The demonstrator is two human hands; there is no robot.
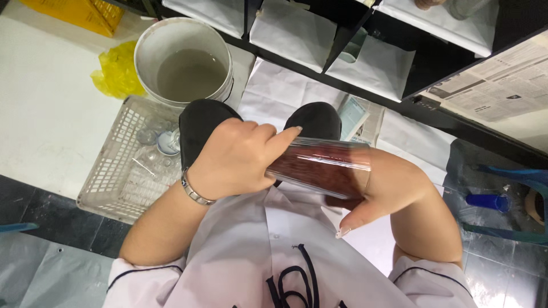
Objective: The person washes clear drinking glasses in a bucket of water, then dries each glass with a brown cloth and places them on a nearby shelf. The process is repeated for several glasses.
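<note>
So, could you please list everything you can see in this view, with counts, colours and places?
clear tube: one, see-through with dark reddish contents, lying crosswise between both hands
bucket: one, white, murky liquid inside, upper left on the floor
plastic basket: one, white lattice, left of the feet, small clear glassware inside
yellow bag: one, crumpled, left of the bucket
shelf unit: one, black, top of view, compartments lined with white paper
newspaper: one sheet, on the surface at upper right
blue stool: one, partly in view at the right edge
shoes: two, black, below the bucket
bracelet: one, silver, on the left wrist
left hand: fingers at the tube's left end
right hand: wrapped around the tube's right end
</note>
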